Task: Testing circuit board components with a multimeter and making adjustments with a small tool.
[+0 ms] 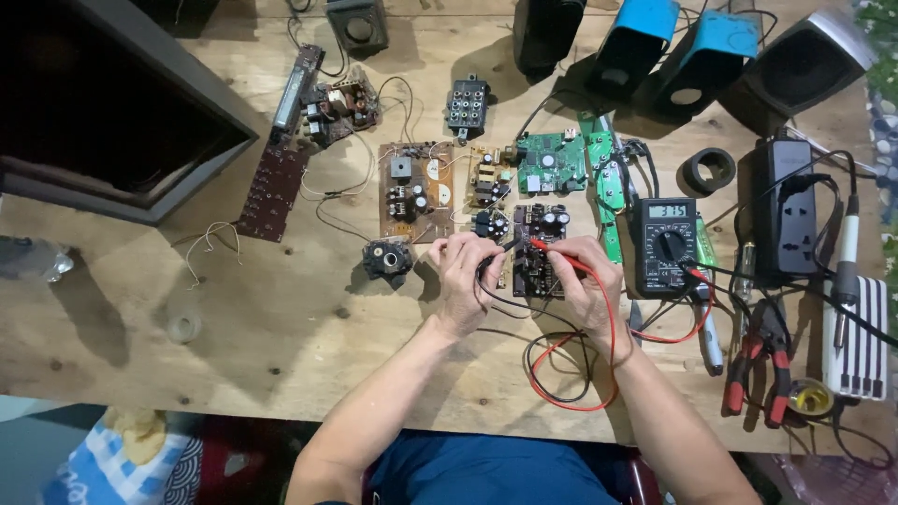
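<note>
My left hand (465,281) grips a black test probe (500,251), its tip resting on a dark circuit board (540,245) at the middle of the wooden table. My right hand (587,285) pinches a red test probe (554,250) on the same board. Red and black leads (561,369) loop toward the table's near edge and run to a black multimeter (664,245) just right of my right hand.
More circuit boards: brown (414,190), green (551,162). A black power strip (784,210), soldering iron (845,252), red-handled pliers (760,360) and solder tin (810,399) lie right. Speakers, two of them blue (718,51), line the far edge. A dark cabinet (103,103) stands far left.
</note>
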